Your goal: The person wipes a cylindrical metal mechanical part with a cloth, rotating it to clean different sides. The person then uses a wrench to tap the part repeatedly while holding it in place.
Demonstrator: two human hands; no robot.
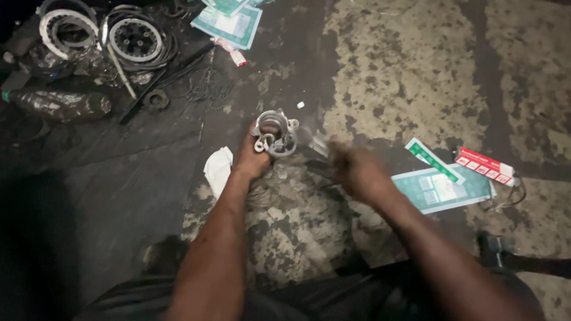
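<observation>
The left hand (253, 156) is closed around a metal housing (275, 133), a pale cast part with a round bore and small lugs, holding it up off the floor (404, 65) with the opening tilted toward the camera, probably so the inside can be seen and reached. The right hand (352, 169) sits at about three o'clock from the part, just beside it; it is smeared by motion, so I cannot tell whether its fingers are spread or pinching something. A white rag (217, 168) lies on the floor at eight o'clock from the part, close to the left wrist. Off at ten o'clock, well apart, are ring-shaped plates (135, 39) on dark sheeting. At four o'clock lie a flat green-and-white packet (440, 189) and a red-and-white box (483, 166), near the right forearm.
</observation>
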